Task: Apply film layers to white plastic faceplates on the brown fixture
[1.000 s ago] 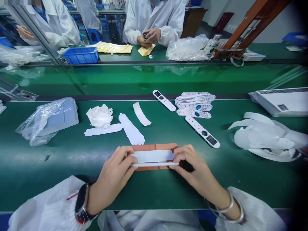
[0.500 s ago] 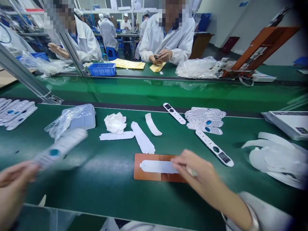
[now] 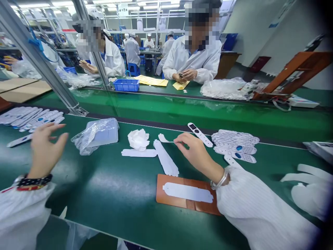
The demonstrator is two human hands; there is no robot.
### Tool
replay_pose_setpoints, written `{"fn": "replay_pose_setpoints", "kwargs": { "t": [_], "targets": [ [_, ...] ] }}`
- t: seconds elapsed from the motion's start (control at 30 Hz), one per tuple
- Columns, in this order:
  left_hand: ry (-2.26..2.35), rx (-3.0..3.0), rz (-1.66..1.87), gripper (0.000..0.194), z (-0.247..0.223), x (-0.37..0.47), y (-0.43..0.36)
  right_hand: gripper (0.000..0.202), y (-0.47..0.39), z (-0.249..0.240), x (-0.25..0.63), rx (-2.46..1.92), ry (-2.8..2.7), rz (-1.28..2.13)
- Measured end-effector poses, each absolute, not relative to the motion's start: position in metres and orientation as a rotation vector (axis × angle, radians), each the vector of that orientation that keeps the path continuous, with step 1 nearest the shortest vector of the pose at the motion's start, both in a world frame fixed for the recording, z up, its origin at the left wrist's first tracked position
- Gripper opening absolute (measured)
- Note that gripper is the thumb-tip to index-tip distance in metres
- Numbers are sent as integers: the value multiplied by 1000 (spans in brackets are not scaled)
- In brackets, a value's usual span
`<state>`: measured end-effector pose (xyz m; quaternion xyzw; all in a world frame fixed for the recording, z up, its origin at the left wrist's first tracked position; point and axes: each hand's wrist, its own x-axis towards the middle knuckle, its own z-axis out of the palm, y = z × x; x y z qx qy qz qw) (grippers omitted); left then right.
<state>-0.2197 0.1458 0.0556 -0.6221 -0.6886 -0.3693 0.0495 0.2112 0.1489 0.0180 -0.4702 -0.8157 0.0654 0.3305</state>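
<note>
My left hand (image 3: 48, 147) is over the far left of the green table, fingers apart and holding nothing, beside a row of white printed panels (image 3: 41, 119). My right hand (image 3: 194, 149) pinches the end of a curved white strip (image 3: 164, 139) near the table's middle. In front of it, a white die-cut sheet (image 3: 188, 192) lies on an orange-brown plate (image 3: 174, 201), whose right end is partly behind my right sleeve. Two flat white pieces, one lying crosswise (image 3: 139, 153) and a fanned stack (image 3: 166, 158), rest left of that hand, near a crumpled white bundle (image 3: 138, 140).
A plastic-wrapped stack (image 3: 104, 133) lies left of centre. Right of my right hand are a single panel (image 3: 200, 134) and a pile of panels (image 3: 235, 142); white scraps (image 3: 307, 194) lie far right. Across the green belt (image 3: 156, 111), people in white work near a blue bin (image 3: 126, 85).
My left hand has moved up and let go of the panel it held. My right hand has left the sheet on the plate and taken hold of the curved strip. The view has shifted.
</note>
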Motion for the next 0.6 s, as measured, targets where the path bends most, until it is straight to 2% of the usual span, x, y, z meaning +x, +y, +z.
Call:
{"fn": "replay_pose_setpoints", "kwargs": {
  "t": [0.23,0.47,0.6],
  "targets": [
    [-2058,-2497,-1087,26,30,-109,168,26,158,38,139,-1174,-2229,109],
    [-1959,-2708,-940,18,-1,-93,145,24,164,23,97,-1237,-2376,191],
    [-2048,-2772,-796,21,-10,-88,143,11,174,13,81,-1267,-2369,312]
  ]
}}
